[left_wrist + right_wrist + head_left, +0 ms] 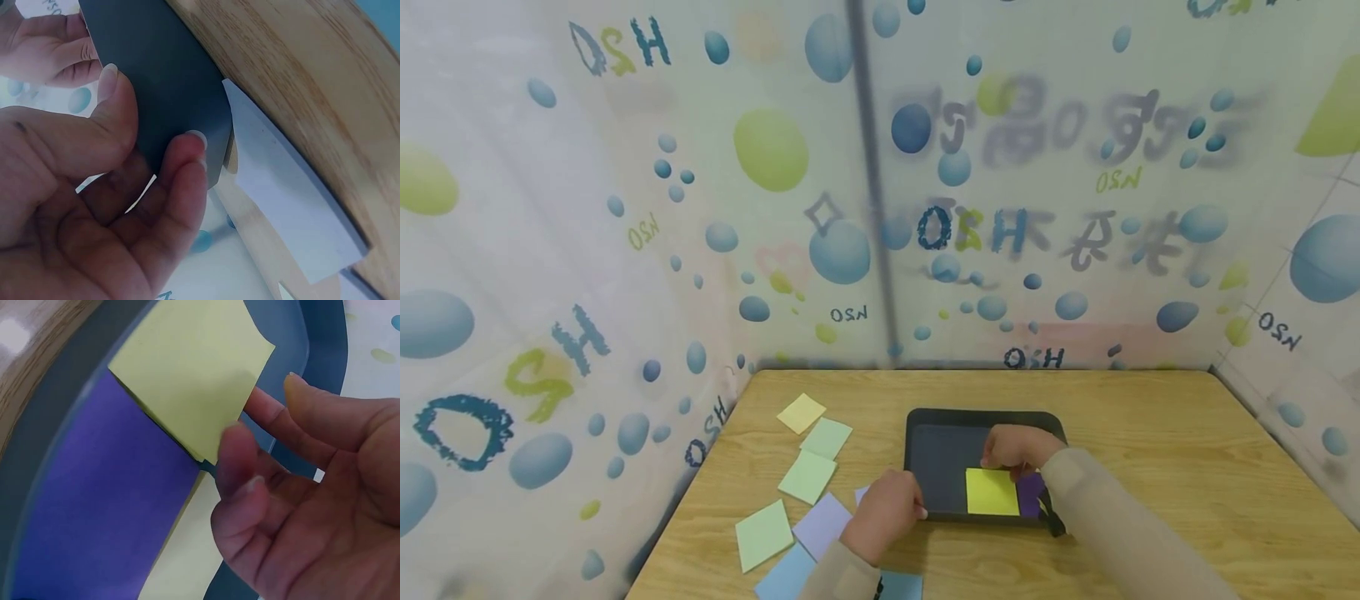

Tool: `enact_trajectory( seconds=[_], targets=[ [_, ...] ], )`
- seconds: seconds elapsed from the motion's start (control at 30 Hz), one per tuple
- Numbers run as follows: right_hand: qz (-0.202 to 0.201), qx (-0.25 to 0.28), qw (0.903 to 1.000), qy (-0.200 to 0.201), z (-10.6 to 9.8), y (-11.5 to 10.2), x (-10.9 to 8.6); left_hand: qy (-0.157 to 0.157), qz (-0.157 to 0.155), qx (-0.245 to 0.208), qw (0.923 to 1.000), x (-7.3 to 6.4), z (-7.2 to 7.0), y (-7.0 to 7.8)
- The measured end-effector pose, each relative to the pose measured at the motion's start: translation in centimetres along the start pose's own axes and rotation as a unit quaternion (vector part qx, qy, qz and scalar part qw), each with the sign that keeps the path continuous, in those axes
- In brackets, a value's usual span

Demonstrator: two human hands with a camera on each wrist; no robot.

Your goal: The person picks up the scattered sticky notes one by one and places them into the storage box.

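A black rectangular tray (940,458) lies on the wooden table. My left hand (887,512) holds its near left corner; in the left wrist view, the thumb is at the rim and the fingertips (190,147) are against the outer wall. Inside the tray, a bright yellow sticky-note pad (992,492) lies along the near side. A purple pad (106,487) sits beside it, partly hidden by my right arm in the head view. My right hand (1018,447) is over the tray, its fingers at the yellow pad's edge, thumb apart from it. Another pale yellow pad (181,544) borders the purple one.
Left of the tray lie a pale yellow pad (801,413), several pale green pads (763,535), a lilac pad (822,527) and blue pads (786,575). A lilac pad (287,187) is close by my left hand. Printed curtains (775,250) surround the table.
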State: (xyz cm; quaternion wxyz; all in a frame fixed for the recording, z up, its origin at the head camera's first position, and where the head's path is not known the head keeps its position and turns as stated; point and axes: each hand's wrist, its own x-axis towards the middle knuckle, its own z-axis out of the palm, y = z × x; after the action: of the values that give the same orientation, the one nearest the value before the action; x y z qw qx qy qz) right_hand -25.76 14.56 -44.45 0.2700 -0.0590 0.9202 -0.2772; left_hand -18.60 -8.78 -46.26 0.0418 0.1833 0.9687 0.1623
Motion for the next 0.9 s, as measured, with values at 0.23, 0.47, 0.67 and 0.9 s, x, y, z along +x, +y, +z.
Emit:
enact_trajectory(
  seconds=[0.23,0.47,0.67,0.9],
  targets=[
    [-0.003,0.000,1.0000,0.000,0.2,0.2,-0.2,-0.001,-0.003,0.002,1.0000,0.0,0.2,0.1],
    [-0.020,-0.008,0.9998,0.006,0.0,0.5,-0.6,0.006,0.006,0.005,0.9999,-0.3,-0.1,0.3],
    [-0.023,0.011,0.9996,0.009,0.0,0.9,-0.9,0.002,-0.002,0.003,1.0000,-0.2,-0.3,0.3],
    [-0.037,0.026,0.9989,0.017,0.1,1.4,-1.1,-0.001,-0.003,-0.001,1.0000,-0.3,-0.3,0.3]
  ],
)
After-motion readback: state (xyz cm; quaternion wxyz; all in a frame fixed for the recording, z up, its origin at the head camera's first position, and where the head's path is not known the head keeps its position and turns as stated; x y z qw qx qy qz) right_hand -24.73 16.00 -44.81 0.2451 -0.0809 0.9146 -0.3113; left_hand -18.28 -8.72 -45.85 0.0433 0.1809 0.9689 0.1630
